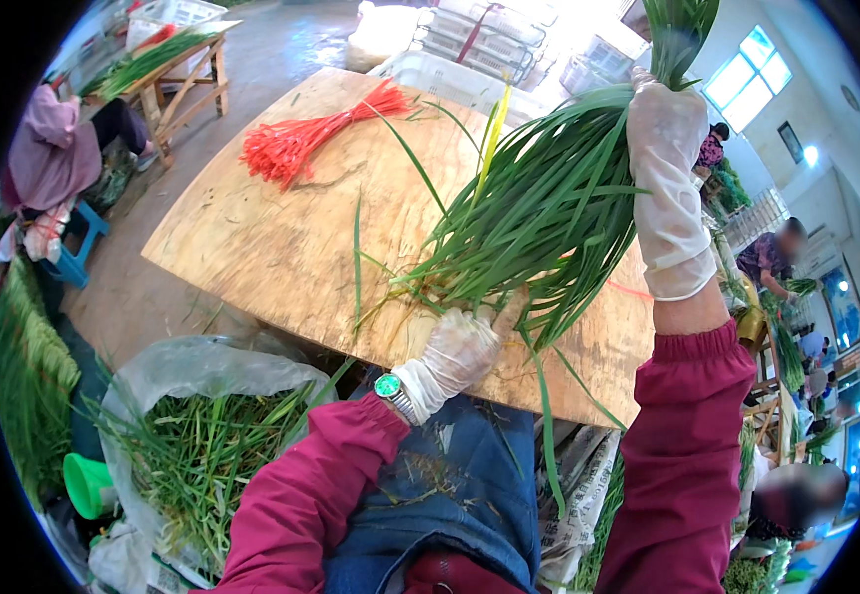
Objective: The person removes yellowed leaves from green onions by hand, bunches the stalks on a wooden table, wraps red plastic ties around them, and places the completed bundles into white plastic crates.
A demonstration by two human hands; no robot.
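Note:
My right hand (666,129), in a thin whitish glove, is raised at the upper right. It is closed around a large bunch of garlic chives (539,198), whose long green leaves droop toward me over the board. At the lower end of the bunch is my gloved left hand (458,351), its fingers closed at the hanging leaf tips and partly hidden. Some thin yellowed leaves stick out near those fingers. A wooden board (252,233) lies beneath, with loose leaves scattered on it. Red plastic ties (316,134) lie bundled at the board's far left.
A clear plastic bag (188,361) of leaf scraps stands below the board's left edge, beside a green container (89,485). White crates (475,45) are stacked beyond the board. A person (59,148) sits at the left near a blue stool (79,247); other people work at the right.

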